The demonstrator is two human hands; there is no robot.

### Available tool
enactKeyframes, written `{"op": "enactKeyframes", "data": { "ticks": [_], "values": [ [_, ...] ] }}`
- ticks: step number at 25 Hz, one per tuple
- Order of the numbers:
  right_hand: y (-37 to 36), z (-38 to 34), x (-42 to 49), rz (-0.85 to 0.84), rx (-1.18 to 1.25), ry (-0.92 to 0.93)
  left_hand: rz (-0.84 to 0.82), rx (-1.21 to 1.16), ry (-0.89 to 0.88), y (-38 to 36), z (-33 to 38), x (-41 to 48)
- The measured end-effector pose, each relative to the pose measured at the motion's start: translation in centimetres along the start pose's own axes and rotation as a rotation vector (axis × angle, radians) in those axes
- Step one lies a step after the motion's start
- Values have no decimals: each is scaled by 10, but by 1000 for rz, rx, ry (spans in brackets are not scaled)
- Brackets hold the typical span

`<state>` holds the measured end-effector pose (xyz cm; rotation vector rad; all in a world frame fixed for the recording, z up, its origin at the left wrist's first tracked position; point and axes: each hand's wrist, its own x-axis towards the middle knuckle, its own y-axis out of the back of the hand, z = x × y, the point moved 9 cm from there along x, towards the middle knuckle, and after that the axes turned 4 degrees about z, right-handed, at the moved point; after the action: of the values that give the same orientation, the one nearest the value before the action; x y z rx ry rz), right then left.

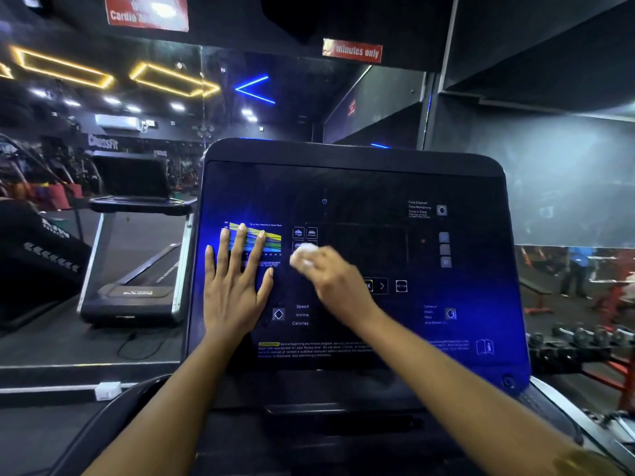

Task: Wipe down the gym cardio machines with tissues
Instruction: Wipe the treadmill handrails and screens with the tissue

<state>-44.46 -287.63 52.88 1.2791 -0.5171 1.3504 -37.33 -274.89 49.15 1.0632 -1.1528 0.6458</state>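
Gym, treadmill console point(354, 187): glossy black panel, rounded corners, blue glare along edges. Left hand point(233, 286) flat on panel, fingers straight and spread, tips covering part of striped colour chart point(273, 238). Right hand point(338, 280), blurred, fingers curled round crumpled white tissue point(304, 254); wad pressed to panel just right of chart, hiding some icon buttons. Second treadmill point(137, 290) at left beyond console, dark deck, silver rails. Dumbbells point(584, 334) in row at right. Red sign point(352, 50) above reads "minutes only".

left hand point(237, 286) blocking console point(446, 338) left, right bare
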Motion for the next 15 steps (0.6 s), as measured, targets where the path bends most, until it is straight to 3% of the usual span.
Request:
{"op": "enactKeyframes", "data": {
  "ticks": [5,10,12,15],
  "values": [
    [4,-34,-56,-70,5,170,-13,-1,-4,-1,0,0],
    [24,56,-7,47,-50,-195,-22,-6,6,0,0,0],
    [19,51,-12,29,-44,-204,-30,-11,6,-1,0,0],
    [12,-1,-48,-24,12,-75,-28,-19,2,0,1,0]
  ]
}}
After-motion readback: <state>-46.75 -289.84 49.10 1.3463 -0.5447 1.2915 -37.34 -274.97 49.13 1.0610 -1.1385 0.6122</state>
